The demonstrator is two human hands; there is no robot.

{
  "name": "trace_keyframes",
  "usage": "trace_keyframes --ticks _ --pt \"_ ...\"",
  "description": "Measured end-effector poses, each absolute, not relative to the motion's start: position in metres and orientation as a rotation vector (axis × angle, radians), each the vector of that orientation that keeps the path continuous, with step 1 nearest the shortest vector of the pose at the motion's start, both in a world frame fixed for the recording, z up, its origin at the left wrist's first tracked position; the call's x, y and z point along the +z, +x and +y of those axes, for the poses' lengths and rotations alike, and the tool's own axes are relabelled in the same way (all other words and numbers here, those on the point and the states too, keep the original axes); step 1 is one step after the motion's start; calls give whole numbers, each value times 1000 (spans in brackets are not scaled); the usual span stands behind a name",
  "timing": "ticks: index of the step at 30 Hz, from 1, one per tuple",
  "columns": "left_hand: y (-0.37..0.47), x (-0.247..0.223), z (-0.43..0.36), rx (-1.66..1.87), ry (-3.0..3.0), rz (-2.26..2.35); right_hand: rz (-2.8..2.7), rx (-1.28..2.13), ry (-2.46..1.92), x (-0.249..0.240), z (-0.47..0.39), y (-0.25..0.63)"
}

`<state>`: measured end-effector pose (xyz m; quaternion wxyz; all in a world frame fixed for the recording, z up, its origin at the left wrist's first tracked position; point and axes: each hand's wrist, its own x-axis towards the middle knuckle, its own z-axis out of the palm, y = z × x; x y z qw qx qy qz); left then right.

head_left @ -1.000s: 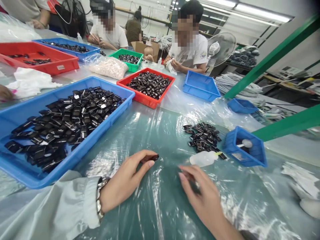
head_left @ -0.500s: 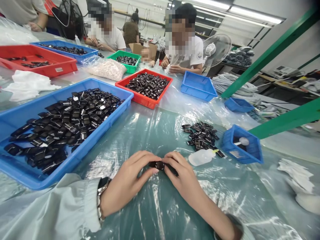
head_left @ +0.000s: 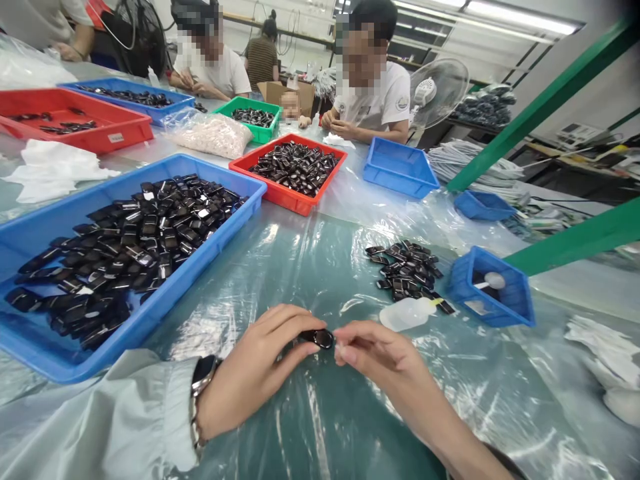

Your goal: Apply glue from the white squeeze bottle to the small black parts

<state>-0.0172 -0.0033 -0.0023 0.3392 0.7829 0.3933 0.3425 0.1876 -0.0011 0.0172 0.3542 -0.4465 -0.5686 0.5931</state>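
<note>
Between the thumb and fingers of my left hand (head_left: 253, 377) is a small glossy black plastic piece (head_left: 323, 339) with a rounded end, held just above the plastic-covered table. My right hand (head_left: 395, 363) is closed in a pinch at the right of that end, with a small gap between. Whatever its fingertips may hold is too small to make out. Beyond my right hand lies a translucent squeeze bottle (head_left: 406, 313) on its side, its yellowish tip against a loose pile of similar black pieces (head_left: 407, 270).
At left stands a large blue tray (head_left: 220, 243) of black pieces, with a red tray (head_left: 304, 205) behind it. A small blue bin (head_left: 493, 310) holding a white spoon-like tool is at right, near a green post (head_left: 580, 237). Co-workers sit across the table.
My right hand has come off the black piece, moved slightly right and turned, its fingertips now pinched together. My left hand keeps hold of the piece, whose rounded end is now more exposed.
</note>
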Motion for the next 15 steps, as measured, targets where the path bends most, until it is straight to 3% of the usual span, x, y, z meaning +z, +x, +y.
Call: trace_keyframes --ticks 9,15 --pt "-19 2 -2 928 2149 883 -1351 1753 -1117 13 0 186" --pt "-17 5 -5 970 2382 848 -1449 1691 -1070 11 5 183"
